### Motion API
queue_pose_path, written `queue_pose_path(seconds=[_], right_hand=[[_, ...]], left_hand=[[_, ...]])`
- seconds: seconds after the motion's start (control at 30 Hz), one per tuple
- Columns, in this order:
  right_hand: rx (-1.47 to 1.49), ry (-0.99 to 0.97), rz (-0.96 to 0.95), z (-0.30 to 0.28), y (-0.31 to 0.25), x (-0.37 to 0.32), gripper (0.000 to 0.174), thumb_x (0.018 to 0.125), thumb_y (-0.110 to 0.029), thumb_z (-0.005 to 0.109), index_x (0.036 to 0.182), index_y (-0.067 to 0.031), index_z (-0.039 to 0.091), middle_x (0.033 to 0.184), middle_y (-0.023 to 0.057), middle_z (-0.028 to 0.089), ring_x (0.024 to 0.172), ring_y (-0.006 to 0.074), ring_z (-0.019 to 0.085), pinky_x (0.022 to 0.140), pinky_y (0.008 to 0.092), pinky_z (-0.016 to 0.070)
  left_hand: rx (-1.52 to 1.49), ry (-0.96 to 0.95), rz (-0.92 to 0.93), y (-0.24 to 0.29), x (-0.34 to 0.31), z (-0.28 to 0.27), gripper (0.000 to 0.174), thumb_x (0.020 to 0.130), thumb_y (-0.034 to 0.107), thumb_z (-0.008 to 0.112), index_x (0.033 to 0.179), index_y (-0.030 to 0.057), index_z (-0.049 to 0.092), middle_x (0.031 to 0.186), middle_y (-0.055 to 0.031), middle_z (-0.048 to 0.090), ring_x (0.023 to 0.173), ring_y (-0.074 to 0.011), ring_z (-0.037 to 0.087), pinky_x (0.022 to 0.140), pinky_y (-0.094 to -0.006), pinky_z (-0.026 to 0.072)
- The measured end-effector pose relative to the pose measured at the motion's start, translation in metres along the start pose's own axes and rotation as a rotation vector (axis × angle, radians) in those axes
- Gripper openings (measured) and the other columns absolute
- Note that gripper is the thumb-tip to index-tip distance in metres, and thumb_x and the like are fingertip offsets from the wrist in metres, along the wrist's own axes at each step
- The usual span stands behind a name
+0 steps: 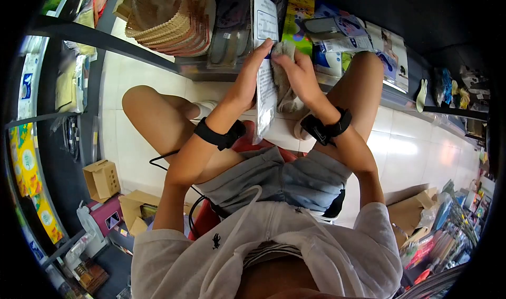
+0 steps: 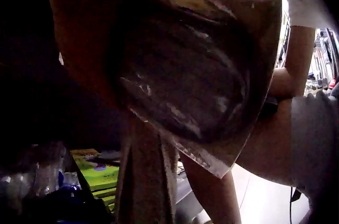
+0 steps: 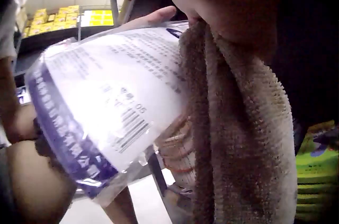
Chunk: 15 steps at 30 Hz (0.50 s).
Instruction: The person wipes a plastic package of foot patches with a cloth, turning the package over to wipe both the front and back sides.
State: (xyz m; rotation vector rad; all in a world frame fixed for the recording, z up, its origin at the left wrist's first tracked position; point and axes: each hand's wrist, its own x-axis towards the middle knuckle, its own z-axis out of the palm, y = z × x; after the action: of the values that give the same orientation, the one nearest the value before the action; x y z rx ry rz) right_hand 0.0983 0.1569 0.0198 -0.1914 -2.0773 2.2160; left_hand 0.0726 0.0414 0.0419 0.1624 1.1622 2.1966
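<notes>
My left hand (image 1: 246, 83) grips a flat clear plastic package (image 1: 266, 85), its thumb along the printed face. That face is white with purple bands, small text and a barcode in the right wrist view. Through the clear back, the left wrist view shows a dark, rounded, sole-like piece (image 2: 180, 81). In my right hand (image 1: 303, 76) is a grey-brown terry cloth (image 3: 243, 144), bunched at the top and hanging down. The cloth is right at the package's printed side. Most of the left fingers are hidden behind the package.
A low dark shelf ahead carries a stack of woven baskets (image 1: 171, 33), packaged dark insoles (image 1: 230, 41) and a green-yellow pack (image 1: 299, 20). Stocked shelving with tissue-like packs (image 1: 26, 157) stands left. Cardboard boxes (image 1: 101, 180) lie on the tiled floor (image 1: 398, 141). Bent knees flank both hands.
</notes>
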Motion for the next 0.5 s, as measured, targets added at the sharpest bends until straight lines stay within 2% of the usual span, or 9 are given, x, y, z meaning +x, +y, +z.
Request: queue_pose_path(seconds=[0.07, 0.13, 0.17, 0.23, 0.27, 0.33, 0.43, 0.47, 0.5], right_hand=[[0.012, 0.011, -0.007, -0.003, 0.004, 0.002, 0.022, 0.075, -0.017, 0.052, 0.085, 0.0025, 0.055, 0.072, 0.0073, 0.057, 0.064, 0.011, 0.051, 0.058, 0.025, 0.0416], [-0.083, -0.044, 0.022, 0.001, 0.008, -0.004, 0.023, 0.074, -0.018, 0.053, 0.084, 0.0026, 0.055, 0.071, 0.0088, 0.057, 0.063, 0.0126, 0.052, 0.058, 0.026, 0.0418], [-0.175, -0.093, 0.055, 0.005, 0.009, -0.011, 0.024, 0.073, -0.019, 0.055, 0.084, 0.0027, 0.055, 0.07, 0.0103, 0.058, 0.062, 0.0143, 0.053, 0.058, 0.027, 0.042], [-0.247, -0.239, -0.137, 0.018, 0.001, -0.024, 0.026, 0.07, -0.022, 0.058, 0.08, 0.0022, 0.056, 0.066, 0.0152, 0.055, 0.059, 0.019, 0.054, 0.054, 0.0312, 0.0414], [-0.351, -0.292, -0.202, 0.023, 0.0, -0.027, 0.026, 0.07, -0.022, 0.059, 0.079, 0.0017, 0.056, 0.064, 0.016, 0.054, 0.058, 0.0198, 0.054, 0.053, 0.0322, 0.041], [-0.307, -0.274, -0.199, 0.024, -0.006, -0.027, 0.026, 0.071, -0.022, 0.058, 0.076, 0.0026, 0.056, 0.061, 0.0177, 0.052, 0.055, 0.0196, 0.053, 0.051, 0.0324, 0.0402], [-0.073, -0.093, -0.037, 0.013, 0.005, -0.013, 0.026, 0.072, -0.022, 0.054, 0.076, 0.0044, 0.055, 0.059, 0.0105, 0.054, 0.055, 0.0143, 0.051, 0.051, 0.0288, 0.0407], [-0.088, -0.035, -0.059, 0.006, 0.01, -0.006, 0.027, 0.072, -0.022, 0.053, 0.076, 0.0045, 0.056, 0.06, 0.0078, 0.054, 0.056, 0.0133, 0.051, 0.053, 0.028, 0.0416], [-0.076, -0.013, -0.022, 0.001, 0.014, 0.002, 0.027, 0.072, -0.022, 0.054, 0.076, 0.0044, 0.056, 0.06, 0.009, 0.055, 0.056, 0.0139, 0.052, 0.053, 0.0285, 0.0419]], left_hand=[[-0.076, 0.025, -0.016, -0.001, -0.001, 0.003, 0.044, 0.081, 0.036, 0.045, 0.11, 0.003, 0.042, 0.097, -0.0063, 0.05, 0.088, -0.0128, 0.047, 0.08, -0.0259, 0.0355], [-0.111, 0.022, 0.003, -0.005, 0.004, -0.004, 0.046, 0.081, 0.037, 0.045, 0.112, 0.0031, 0.04, 0.1, -0.0094, 0.049, 0.089, -0.0154, 0.049, 0.079, -0.0267, 0.0382], [-0.086, 0.061, 0.019, -0.005, 0.007, -0.011, 0.051, 0.081, 0.04, 0.042, 0.114, 0.0021, 0.038, 0.104, -0.0128, 0.048, 0.095, -0.0217, 0.047, 0.078, -0.0314, 0.0407], [-0.08, 0.129, -0.003, 0.0, 0.016, -0.02, 0.063, 0.079, 0.048, 0.038, 0.119, 0.0007, 0.03, 0.111, -0.0211, 0.043, 0.103, -0.0364, 0.043, 0.074, -0.0461, 0.044], [-0.165, 0.118, -0.059, 0.0, 0.02, -0.028, 0.067, 0.074, 0.051, 0.045, 0.116, 0.0001, 0.034, 0.105, -0.0166, 0.047, 0.094, -0.0306, 0.051, 0.073, -0.0346, 0.0452], [-0.19, 0.09, -0.046, 0.003, 0.019, -0.026, 0.061, 0.077, 0.047, 0.042, 0.116, 0.0003, 0.034, 0.105, -0.0164, 0.048, 0.094, -0.0303, 0.05, 0.075, -0.0346, 0.0444], [-0.133, 0.059, 0.046, -0.002, 0.009, -0.008, 0.052, 0.081, 0.039, 0.038, 0.114, -0.0004, 0.037, 0.102, -0.0138, 0.05, 0.091, -0.0248, 0.051, 0.078, -0.0322, 0.0416], [0.013, 0.034, 0.104, -0.005, 0.011, -0.01, 0.052, 0.083, 0.038, 0.033, 0.118, 0.0, 0.033, 0.106, -0.0191, 0.048, 0.094, -0.0304, 0.05, 0.081, -0.0383, 0.0409], [-0.001, 0.037, 0.08, -0.004, 0.009, -0.006, 0.053, 0.082, 0.039, 0.033, 0.117, -0.0003, 0.034, 0.106, -0.0189, 0.048, 0.094, -0.0305, 0.05, 0.082, -0.0383, 0.0404]])
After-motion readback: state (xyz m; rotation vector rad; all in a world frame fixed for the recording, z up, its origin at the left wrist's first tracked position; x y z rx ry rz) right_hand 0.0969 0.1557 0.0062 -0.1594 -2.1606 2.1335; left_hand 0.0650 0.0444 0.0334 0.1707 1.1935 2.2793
